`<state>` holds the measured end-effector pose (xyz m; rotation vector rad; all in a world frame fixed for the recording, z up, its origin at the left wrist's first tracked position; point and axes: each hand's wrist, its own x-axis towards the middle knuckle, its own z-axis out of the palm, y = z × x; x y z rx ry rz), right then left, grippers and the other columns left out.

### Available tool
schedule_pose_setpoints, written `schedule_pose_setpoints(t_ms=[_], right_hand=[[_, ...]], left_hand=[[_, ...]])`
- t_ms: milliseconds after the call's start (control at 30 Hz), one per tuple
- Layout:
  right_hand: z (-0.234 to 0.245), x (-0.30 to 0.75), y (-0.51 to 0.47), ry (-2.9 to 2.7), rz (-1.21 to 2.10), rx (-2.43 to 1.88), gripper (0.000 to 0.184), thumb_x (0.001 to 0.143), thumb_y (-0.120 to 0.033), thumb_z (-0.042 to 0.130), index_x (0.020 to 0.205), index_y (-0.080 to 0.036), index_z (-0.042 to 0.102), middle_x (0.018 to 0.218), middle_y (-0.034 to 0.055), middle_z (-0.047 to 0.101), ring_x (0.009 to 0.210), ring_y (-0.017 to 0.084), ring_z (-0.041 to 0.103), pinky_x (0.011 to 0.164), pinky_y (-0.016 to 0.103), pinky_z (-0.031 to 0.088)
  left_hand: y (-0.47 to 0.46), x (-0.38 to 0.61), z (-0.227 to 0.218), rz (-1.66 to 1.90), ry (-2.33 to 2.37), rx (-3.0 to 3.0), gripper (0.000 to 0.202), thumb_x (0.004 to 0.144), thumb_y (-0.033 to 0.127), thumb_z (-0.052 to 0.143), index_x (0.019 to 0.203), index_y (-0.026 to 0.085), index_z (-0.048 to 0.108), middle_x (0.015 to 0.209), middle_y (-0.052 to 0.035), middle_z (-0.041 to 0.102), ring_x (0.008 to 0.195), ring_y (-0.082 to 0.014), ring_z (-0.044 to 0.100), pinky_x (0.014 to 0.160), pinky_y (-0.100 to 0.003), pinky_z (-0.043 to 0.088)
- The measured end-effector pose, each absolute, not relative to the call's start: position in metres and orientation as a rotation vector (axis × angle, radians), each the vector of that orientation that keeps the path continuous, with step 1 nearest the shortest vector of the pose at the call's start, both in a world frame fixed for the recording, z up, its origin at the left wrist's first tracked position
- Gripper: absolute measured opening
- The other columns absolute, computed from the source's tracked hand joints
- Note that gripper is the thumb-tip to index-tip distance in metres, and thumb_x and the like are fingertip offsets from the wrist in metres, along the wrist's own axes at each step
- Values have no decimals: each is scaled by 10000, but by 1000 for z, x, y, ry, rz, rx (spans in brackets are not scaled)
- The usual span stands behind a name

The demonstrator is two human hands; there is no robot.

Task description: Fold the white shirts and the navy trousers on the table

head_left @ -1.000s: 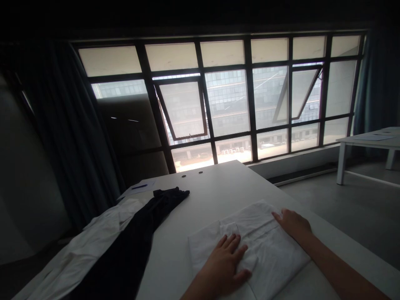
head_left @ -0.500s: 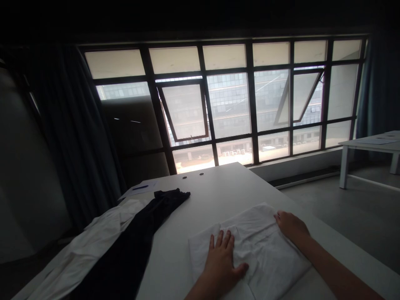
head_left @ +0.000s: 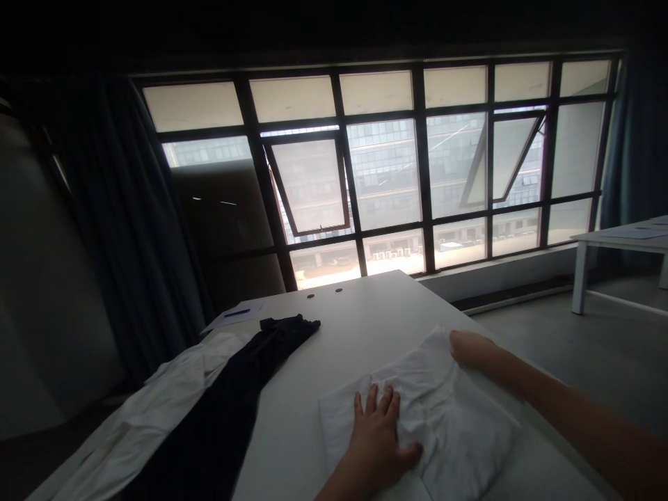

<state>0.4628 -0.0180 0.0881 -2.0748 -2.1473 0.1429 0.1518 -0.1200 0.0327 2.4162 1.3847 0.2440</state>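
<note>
A white cloth garment (head_left: 443, 410), folded into a flat bundle, lies on the white table (head_left: 365, 320) in front of me. My left hand (head_left: 376, 435) rests flat on its near left part, fingers spread. At the far right corner of the garment, my right hand (head_left: 472, 350) pinches the fabric and holds it lifted, drawing creases across the middle. The kind of garment cannot be made out from its folded shape.
Along the table's left side lie a black garment (head_left: 219, 403) and a rumpled white garment (head_left: 151, 407). Beyond them are a paper sheet (head_left: 222, 321) and a dark pen (head_left: 237, 312). Another white table (head_left: 616, 240) stands at the right, by the windows.
My right hand has pulled the garment's far right corner up and to the left, bunching the cloth. My left hand stays flat on the garment.
</note>
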Motion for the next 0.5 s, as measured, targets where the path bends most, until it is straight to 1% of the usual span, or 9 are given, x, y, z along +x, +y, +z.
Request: schedule_pose_setpoints(t_ms=[133, 200, 233, 267, 300, 333, 400, 433, 500], right_hand=[[127, 447, -15, -2297, 197, -1907, 142, 815, -168, 591, 898, -143, 703, 958, 162, 720, 898, 267, 651, 781, 357, 433], [142, 430, -18, -2352, 228, -1814, 166, 820, -195, 585, 925, -129, 696, 959, 169, 718, 869, 274, 648, 768, 373, 435], [148, 419, -21, -2375, 250, -1773, 174, 817, -202, 584, 926, -124, 694, 952, 173, 718, 849, 278, 648, 752, 379, 436], [154, 407, -24, -2396, 275, -1733, 179, 811, -206, 585, 925, -121, 694, 942, 177, 719, 832, 281, 648, 735, 382, 437], [158, 395, -27, -2413, 300, -1695, 183, 805, -208, 587, 924, -121, 695, 934, 179, 720, 820, 283, 648, 719, 382, 437], [161, 382, -31, -2424, 323, -1661, 190, 800, -213, 589, 927, -122, 696, 932, 179, 721, 814, 284, 649, 703, 379, 437], [164, 356, -39, -2434, 364, -1601, 211, 796, -232, 597, 950, -126, 696, 933, 173, 720, 798, 279, 652, 672, 366, 438], [163, 343, -44, -2435, 384, -1573, 220, 793, -243, 606, 959, -129, 695, 923, 164, 720, 781, 271, 652, 655, 356, 438], [159, 316, -55, -2439, 433, -1495, 229, 782, -256, 629, 968, -140, 697, 887, 137, 721, 738, 248, 652, 623, 332, 436]], left_hand=[[-114, 153, 25, 320, 1359, 2367, 943, 787, 703, 574, 1579, 289, 272, 1663, -32, 192, 1526, -374, -17, 1158, -577, -211], [-106, 149, 27, 410, 1265, 2227, 957, 715, 644, 707, 1535, 268, 387, 1645, -64, 252, 1523, -389, 3, 1153, -569, -224], [-101, 147, 29, 480, 1200, 2090, 952, 664, 611, 772, 1488, 246, 466, 1625, -91, 304, 1519, -401, 41, 1170, -564, -192], [-96, 143, 33, 551, 1135, 1933, 920, 632, 596, 806, 1429, 223, 536, 1591, -118, 370, 1507, -411, 113, 1194, -563, -121], [-91, 138, 38, 614, 1076, 1780, 867, 638, 606, 802, 1374, 206, 581, 1545, -138, 437, 1482, -410, 209, 1212, -558, -16], [-86, 134, 44, 668, 1031, 1653, 810, 687, 643, 751, 1345, 197, 593, 1500, -149, 489, 1441, -394, 314, 1209, -548, 110], [-80, 124, 59, 745, 983, 1512, 740, 852, 723, 504, 1379, 204, 532, 1457, -149, 524, 1337, -342, 479, 1116, -512, 350], [-79, 119, 67, 764, 959, 1452, 735, 901, 738, 380, 1407, 216, 492, 1458, -147, 518, 1295, -324, 524, 1050, -498, 429], [-81, 112, 82, 794, 870, 1268, 751, 920, 763, 297, 1410, 223, 475, 1441, -156, 520, 1233, -318, 572, 938, -479, 517]])
